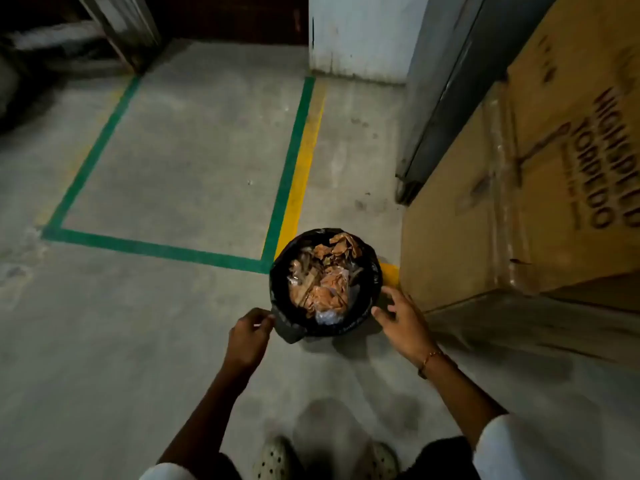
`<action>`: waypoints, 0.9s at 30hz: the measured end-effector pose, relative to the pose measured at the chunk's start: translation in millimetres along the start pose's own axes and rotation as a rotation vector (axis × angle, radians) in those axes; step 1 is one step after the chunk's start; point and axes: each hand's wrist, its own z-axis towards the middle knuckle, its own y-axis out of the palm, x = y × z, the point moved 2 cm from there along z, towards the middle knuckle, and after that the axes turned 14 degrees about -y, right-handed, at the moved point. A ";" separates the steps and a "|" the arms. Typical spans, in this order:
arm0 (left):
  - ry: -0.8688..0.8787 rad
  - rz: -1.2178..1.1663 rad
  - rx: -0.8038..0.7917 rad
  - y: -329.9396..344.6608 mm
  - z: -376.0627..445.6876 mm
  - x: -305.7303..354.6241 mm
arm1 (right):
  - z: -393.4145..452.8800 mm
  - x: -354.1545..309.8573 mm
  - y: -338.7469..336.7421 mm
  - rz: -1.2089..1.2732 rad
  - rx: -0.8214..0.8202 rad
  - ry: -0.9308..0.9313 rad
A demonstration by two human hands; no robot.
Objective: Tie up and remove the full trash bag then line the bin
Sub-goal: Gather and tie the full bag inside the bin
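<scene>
Standing on the grey floor [173, 341] is a small round bin [325, 282], just where the green line [156, 245] and the yellow line [301, 161] meet at a corner. A black trash bag [284, 327] lines the bin and folds over its rim. The bag is full of crumpled brown paper [322, 282] and some clear plastic, and its top is wide open, not tied.

A big brown cardboard box [519, 188] with dark letters on it stands just beside the bin, on its right. It leaves little room on that side. Behind the box a grey metal door frame [446, 88] goes up the wall. A white wall [360, 36] is at the far end of the floor. The far left corner is dark and blurry.

The person leans over the bin with both arms stretched down. The left hand [247, 337] is at the near left rim, fingers curled, with the fingertips right at the bag's edge; it looks like a pinch on the plastic, but it is too blurry to be sure. The right hand [398, 315] is at the near right rim, between the bin and the box, fingers spread apart and holding nothing. A thin bracelet [431, 358] is on that wrist. Two pale shoes [277, 459] with holes show at the bottom.
</scene>
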 end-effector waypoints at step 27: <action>-0.271 -0.686 -0.284 65.1 107.6 -84.6 | 46.2 144.5 138.4 0.810 0.273 0.494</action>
